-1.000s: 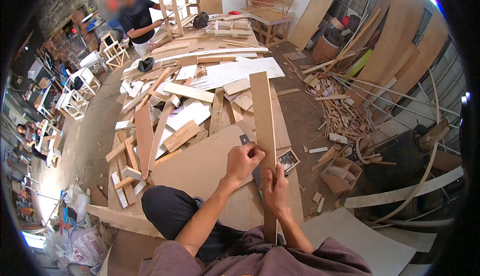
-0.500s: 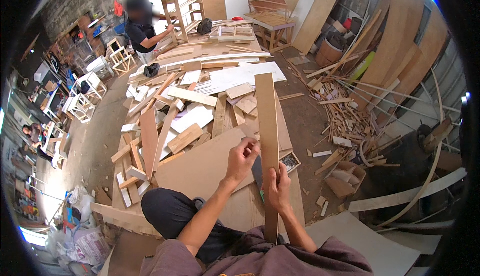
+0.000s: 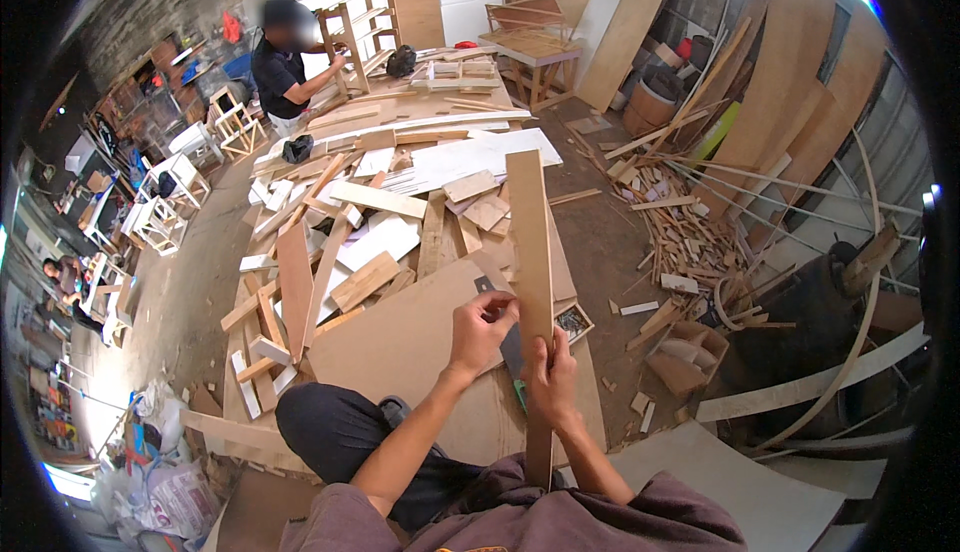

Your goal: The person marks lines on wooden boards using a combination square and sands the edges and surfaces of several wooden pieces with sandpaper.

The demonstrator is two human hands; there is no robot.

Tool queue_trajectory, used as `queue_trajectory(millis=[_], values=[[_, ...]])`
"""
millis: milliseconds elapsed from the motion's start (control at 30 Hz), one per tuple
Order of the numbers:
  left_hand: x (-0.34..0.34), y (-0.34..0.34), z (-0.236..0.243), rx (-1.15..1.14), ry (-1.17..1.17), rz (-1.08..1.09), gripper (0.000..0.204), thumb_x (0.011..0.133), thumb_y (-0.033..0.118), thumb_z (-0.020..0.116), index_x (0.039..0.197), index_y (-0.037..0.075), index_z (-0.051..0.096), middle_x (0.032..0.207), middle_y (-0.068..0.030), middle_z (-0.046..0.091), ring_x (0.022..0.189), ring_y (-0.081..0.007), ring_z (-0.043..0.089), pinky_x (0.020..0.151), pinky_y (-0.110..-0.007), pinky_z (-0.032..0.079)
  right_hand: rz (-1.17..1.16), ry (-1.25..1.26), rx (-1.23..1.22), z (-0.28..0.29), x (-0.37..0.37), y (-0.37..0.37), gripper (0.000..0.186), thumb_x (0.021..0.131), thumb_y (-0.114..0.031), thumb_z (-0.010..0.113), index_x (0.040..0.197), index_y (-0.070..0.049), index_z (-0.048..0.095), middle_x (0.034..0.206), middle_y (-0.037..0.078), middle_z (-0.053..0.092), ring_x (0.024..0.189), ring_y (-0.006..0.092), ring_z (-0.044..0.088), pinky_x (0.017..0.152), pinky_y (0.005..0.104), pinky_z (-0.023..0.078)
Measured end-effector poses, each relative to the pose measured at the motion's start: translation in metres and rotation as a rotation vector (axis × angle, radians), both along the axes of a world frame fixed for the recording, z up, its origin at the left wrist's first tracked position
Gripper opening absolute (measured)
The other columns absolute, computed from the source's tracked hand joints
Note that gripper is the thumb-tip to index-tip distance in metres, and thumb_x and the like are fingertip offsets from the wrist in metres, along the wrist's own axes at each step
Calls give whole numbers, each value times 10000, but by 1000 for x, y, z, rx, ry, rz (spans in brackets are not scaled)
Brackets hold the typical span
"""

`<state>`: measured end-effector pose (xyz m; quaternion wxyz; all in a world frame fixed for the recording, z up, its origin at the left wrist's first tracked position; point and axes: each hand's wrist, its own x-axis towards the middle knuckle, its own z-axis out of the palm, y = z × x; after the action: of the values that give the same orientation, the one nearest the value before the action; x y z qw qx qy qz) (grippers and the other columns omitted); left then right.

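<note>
A long, narrow wooden board (image 3: 530, 242) stands up in front of me, its lower end near my lap. My right hand (image 3: 550, 377) is closed around its lower part, the thumb on the near face. Beside the board's left edge is my left hand (image 3: 484, 332), fingers curled into a pinch; whatever lies between the fingertips is hidden or too small to make out. Behind the board, a grey blade with a green handle (image 3: 520, 393) lies partly covered. A dark flat metal piece (image 3: 484, 283) shows just beyond my left hand. Both are above a large flat panel (image 3: 400, 317).
A small box of metal bits (image 3: 573, 322) sits right of the board. Wood offcuts (image 3: 370, 280) and white panels (image 3: 475, 159) cover the table. Across it, another person (image 3: 285, 67) handles a wooden frame (image 3: 345, 47). Scrap wood (image 3: 685, 242) is heaped on the floor at right.
My left hand has lowered slightly along the board's edge, its fingers more closed, uncovering the dark metal piece. The view has shifted a little. My right hand keeps its grip on the board.
</note>
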<state>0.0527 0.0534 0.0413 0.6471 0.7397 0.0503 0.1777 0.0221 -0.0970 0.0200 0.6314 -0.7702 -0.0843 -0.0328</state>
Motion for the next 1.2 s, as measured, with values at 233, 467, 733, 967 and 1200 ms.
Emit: queue_trajectory(millis=[233,467,733,967,1200], values=[[9,12,4,-11,91,-10,148,848,121,741,848,-16,687,688,-3,638,625,-51,550,570,-229,454,21,-22,-10,-3,0,9,288,1066,-214,469,1263,-5,494,749,143,633,561,198,624,511,347,487],[13,12,-4,-231,168,-127,122,888,119,710,906,2,680,792,12,651,712,-51,568,636,-217,463,33,18,-26,-1,2,5,290,1070,-211,464,1268,-1,481,777,160,643,575,215,642,520,359,507],[16,12,-7,-98,138,-84,177,930,157,666,873,-9,643,736,7,621,682,-56,555,623,-243,471,35,13,-19,-3,5,10,282,1066,-201,470,1260,4,478,783,177,651,587,227,642,529,372,505],[19,14,-10,-107,76,-229,170,973,150,595,1014,-11,626,894,17,609,789,-64,537,712,-228,467,76,87,83,3,12,4,269,1067,-208,456,1231,3,488,766,118,629,569,157,591,508,337,477],[7,7,2,-142,57,-257,214,1009,213,586,1056,5,601,885,38,567,766,-42,486,676,-210,428,195,173,353,6,13,-4,276,1076,-241,468,1233,-15,482,763,49,595,559,102,555,487,273,461]])
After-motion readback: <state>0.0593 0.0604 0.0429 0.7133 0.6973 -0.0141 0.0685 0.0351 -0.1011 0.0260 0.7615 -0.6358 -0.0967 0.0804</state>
